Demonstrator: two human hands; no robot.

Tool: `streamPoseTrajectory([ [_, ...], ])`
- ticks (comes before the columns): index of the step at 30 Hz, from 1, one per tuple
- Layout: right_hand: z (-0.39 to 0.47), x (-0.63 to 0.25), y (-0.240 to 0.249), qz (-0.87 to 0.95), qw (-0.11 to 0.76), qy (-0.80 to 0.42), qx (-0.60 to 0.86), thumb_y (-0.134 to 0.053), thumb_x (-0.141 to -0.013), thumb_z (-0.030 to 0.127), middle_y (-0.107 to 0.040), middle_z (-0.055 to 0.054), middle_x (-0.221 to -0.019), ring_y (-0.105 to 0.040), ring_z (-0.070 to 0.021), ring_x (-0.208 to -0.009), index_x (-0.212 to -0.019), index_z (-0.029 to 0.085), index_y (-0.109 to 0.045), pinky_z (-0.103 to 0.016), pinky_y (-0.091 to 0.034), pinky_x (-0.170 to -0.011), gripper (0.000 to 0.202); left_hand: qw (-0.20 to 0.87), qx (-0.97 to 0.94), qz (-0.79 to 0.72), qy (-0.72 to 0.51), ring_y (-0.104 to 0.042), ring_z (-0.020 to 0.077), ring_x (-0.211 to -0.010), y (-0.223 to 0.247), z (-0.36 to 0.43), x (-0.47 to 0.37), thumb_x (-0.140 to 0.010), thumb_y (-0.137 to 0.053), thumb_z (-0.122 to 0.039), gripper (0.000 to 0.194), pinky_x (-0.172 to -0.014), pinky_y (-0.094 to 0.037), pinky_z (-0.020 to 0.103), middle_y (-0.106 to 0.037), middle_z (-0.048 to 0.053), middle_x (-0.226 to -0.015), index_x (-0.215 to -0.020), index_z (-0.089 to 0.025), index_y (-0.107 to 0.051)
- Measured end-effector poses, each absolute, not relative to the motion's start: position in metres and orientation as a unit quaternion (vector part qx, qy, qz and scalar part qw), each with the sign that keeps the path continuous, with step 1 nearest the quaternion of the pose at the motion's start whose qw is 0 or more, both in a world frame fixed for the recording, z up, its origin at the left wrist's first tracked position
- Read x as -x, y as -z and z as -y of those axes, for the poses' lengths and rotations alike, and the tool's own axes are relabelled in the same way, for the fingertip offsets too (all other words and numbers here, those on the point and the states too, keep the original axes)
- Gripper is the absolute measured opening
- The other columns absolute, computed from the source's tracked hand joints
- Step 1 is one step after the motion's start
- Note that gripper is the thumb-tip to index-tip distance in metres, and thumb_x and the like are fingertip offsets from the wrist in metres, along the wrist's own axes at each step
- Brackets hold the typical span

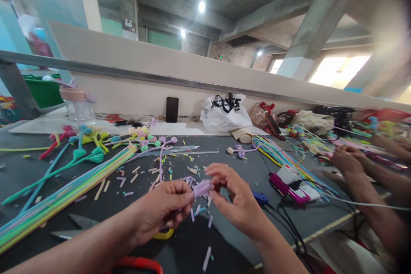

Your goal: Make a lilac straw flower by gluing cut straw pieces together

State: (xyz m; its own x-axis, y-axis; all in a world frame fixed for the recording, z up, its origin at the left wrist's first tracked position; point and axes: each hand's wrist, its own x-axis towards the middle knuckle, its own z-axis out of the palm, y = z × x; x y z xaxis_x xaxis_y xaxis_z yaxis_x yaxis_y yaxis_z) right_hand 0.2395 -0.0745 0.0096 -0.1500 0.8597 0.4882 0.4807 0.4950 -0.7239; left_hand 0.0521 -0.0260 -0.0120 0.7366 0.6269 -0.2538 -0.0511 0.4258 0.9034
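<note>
A small purple fuzzy piece (202, 188), made of short bunched strips, is held between my two hands at the middle of the view. My left hand (171, 203) pinches its left end between thumb and fingers. At its right end, the thumb and forefinger of my right hand (233, 197) touch the strips, with the other fingers curled. Cut purple bits (210, 221) lie on the dark table (231, 246) below. Scissors (81, 222) with open blades are partly hidden under my left forearm, and a red handle (138, 263) shows at the bottom edge.
Long pastel stems (80, 184) lie at left beside fuzzy flowers (93, 155). A phone (172, 109) and a white bag (224, 113) stand at the back. A magenta tool (285, 189), cables and more stems (279, 154) are at right, near another person's hands (349, 160).
</note>
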Motion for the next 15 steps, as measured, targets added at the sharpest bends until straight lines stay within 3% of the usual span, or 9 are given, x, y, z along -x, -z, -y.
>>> streamPoseTrajectory([
  [2, 0.072, -0.237, -0.006, 0.659, 0.5, -0.246, 0.505, -0.056, -0.073, 0.016, -0.06, -0.004, -0.09, -0.055, -0.013, -0.069, -0.111, 0.022, -0.048, -0.026, -0.044, -0.064, 0.039, 0.731, -0.531, -0.333, -0.27, -0.041, 0.0047, -0.043, 0.011, 0.026, -0.053, -0.072, -0.06, -0.034, 0.022, -0.04, -0.029, 0.015, -0.049, -0.006, -0.055, -0.069, -0.017, -0.046],
  [5, 0.067, -0.227, 0.002, 0.527, 0.542, -0.347, 0.555, -0.06, -0.072, 0.024, -0.057, 0.002, -0.063, -0.053, -0.0124, -0.059, -0.093, 0.018, -0.057, -0.024, -0.04, -0.056, 0.022, 0.568, -0.628, -0.388, -0.365, -0.045, 0.0082, -0.05, 0.009, 0.027, -0.053, -0.073, -0.057, -0.03, 0.018, -0.049, -0.037, 0.02, -0.048, -0.005, -0.055, -0.065, -0.017, -0.048],
  [7, 0.067, -0.217, 0.008, 0.471, 0.55, -0.432, 0.538, -0.065, -0.069, 0.029, -0.059, 0.0, -0.064, -0.052, -0.0114, -0.058, -0.078, 0.015, -0.062, -0.023, -0.039, -0.057, 0.017, 0.44, -0.693, -0.404, -0.402, -0.046, 0.0093, -0.054, 0.008, 0.028, -0.053, -0.075, -0.054, -0.029, 0.017, -0.052, -0.036, 0.021, -0.048, -0.004, -0.057, -0.064, -0.016, -0.052],
  [9, 0.069, -0.205, 0.012, 0.431, 0.561, -0.505, 0.495, -0.071, -0.065, 0.031, -0.064, -0.003, -0.072, -0.053, -0.0129, -0.064, -0.078, 0.014, -0.067, -0.025, -0.039, -0.062, 0.022, 0.346, -0.738, -0.409, -0.411, -0.047, 0.0102, -0.057, 0.008, 0.031, -0.051, -0.077, -0.051, -0.027, 0.018, -0.054, -0.036, 0.022, -0.051, -0.003, -0.059, -0.063, -0.016, -0.054],
  [15, 0.072, -0.188, 0.016, 0.353, 0.627, -0.534, 0.444, -0.075, -0.061, 0.033, -0.066, -0.001, -0.071, -0.053, -0.0135, -0.069, -0.077, 0.017, -0.07, -0.025, -0.039, -0.07, 0.023, 0.223, -0.8, -0.381, -0.405, -0.053, 0.0105, -0.062, 0.015, 0.034, -0.047, -0.083, -0.045, -0.023, 0.018, -0.06, -0.039, 0.022, -0.058, -0.001, -0.068, -0.069, -0.019, -0.057],
])
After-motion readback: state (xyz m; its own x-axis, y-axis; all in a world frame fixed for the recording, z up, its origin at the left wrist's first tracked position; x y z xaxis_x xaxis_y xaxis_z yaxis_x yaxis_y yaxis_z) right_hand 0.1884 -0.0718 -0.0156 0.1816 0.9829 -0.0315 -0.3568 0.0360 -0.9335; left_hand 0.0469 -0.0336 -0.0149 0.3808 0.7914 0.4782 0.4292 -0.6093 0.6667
